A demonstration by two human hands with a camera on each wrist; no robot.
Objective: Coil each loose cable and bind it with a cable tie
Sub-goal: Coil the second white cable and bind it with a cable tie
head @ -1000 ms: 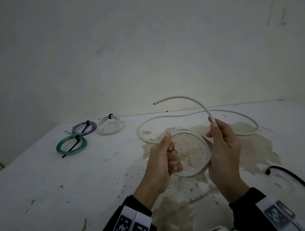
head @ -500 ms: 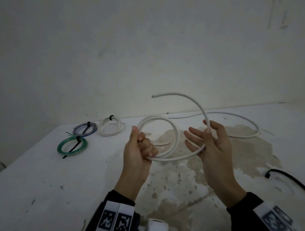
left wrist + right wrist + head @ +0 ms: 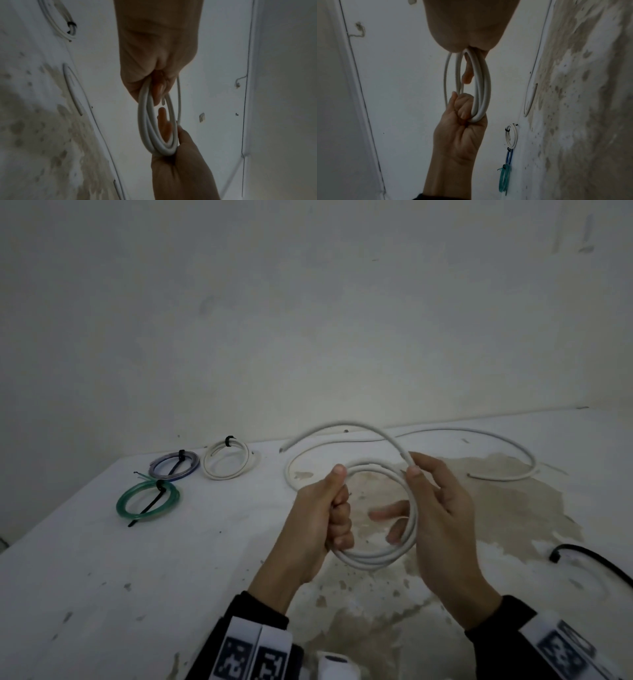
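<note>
A white cable is wound into a coil of a few turns, held above the table between both hands. My left hand grips the coil's left side in a fist, thumb up. My right hand holds the right side, thumb pressing the cable on top and fingers passing through the ring. From that thumb a free length arcs up and left to a loose end. The left wrist view shows the coil edge-on, running from my left hand to my right hand. The right wrist view shows the same coil.
More white cable lies curved on the stained table behind my hands. Three bound coils sit at the back left: green, purple, white. A black cable lies at the right edge. A wall stands close behind.
My hands have come back together. My right hand, open half a second ago, now holds the coil with a further turn laid on it. The free end arcs lower.
</note>
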